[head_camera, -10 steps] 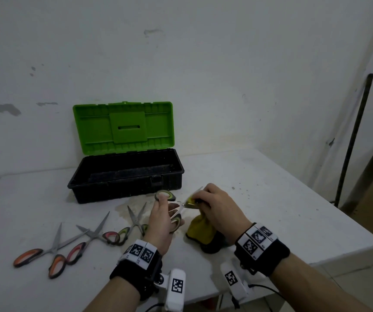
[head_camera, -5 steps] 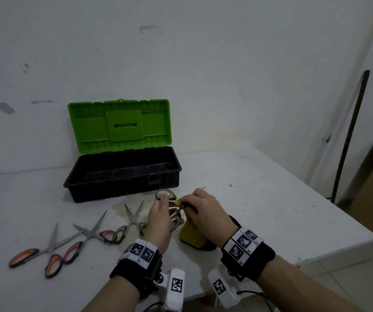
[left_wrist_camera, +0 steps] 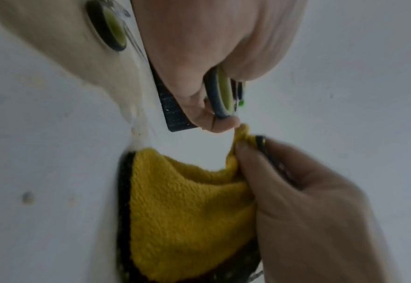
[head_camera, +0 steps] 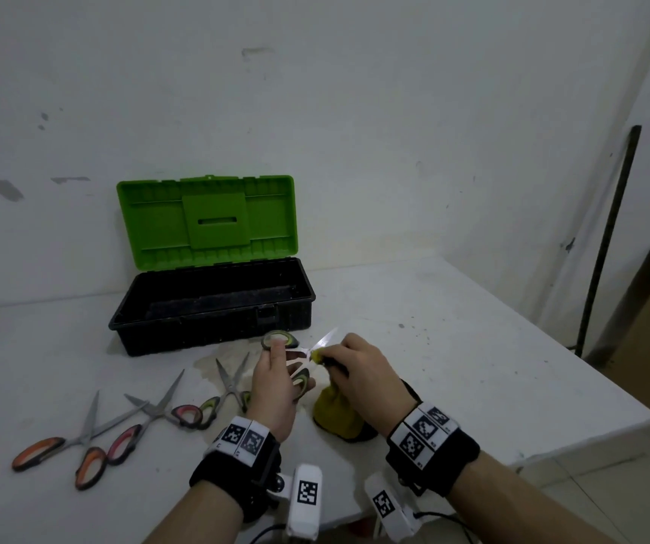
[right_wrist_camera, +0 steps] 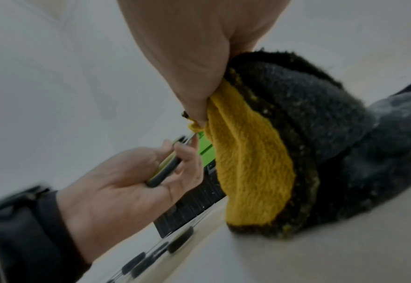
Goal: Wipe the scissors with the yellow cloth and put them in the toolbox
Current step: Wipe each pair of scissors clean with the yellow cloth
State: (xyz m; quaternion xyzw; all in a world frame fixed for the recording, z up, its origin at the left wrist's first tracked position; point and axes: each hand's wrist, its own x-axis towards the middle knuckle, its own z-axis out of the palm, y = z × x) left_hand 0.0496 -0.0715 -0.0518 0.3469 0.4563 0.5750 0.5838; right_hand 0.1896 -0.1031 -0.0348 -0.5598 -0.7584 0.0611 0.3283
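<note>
- The scissors [head_camera: 296, 357] are held in the grip of the left hand [head_camera: 274, 390], whose fingers are curled round the green-and-black handle loops; one loop [left_wrist_camera: 220, 93] is seen hooked behind the fingertips in the left wrist view
- The yellow cloth [head_camera: 335, 412] is pinched in the grip of the right hand [head_camera: 362, 376], a fold of it being pressed round the blades close to the pivot, while the rest hangs down to the desk [head_camera: 472, 347]
- The scissors are held above the desk, just in front of the toolbox [head_camera: 213, 304], with the bare blade tip [head_camera: 329, 336] pointing up and away towards the toolbox's right end
- The scissors are judged to be light and rigid, with smooth metal blades that would slip if taken bare; the handle loops are judged the safe place to take hold, the edges and point being sharp
- The cloth is judged soft, thick and limp, so it must be bunched and squeezed for any pressure to reach the steel; a dark backing [right_wrist_camera: 320, 107] is seen behind its yellow pile
- The blades look pale and bright, slightly parted near the pivot, though this is too small to be told for certain
- The toolbox stands open, its green lid [head_camera: 207, 221] upright behind a black tray, and nothing can be made out inside it
- Three further scissors [head_camera: 150, 416] lie on the desk to the front left of the toolbox, apart from both hands
</note>
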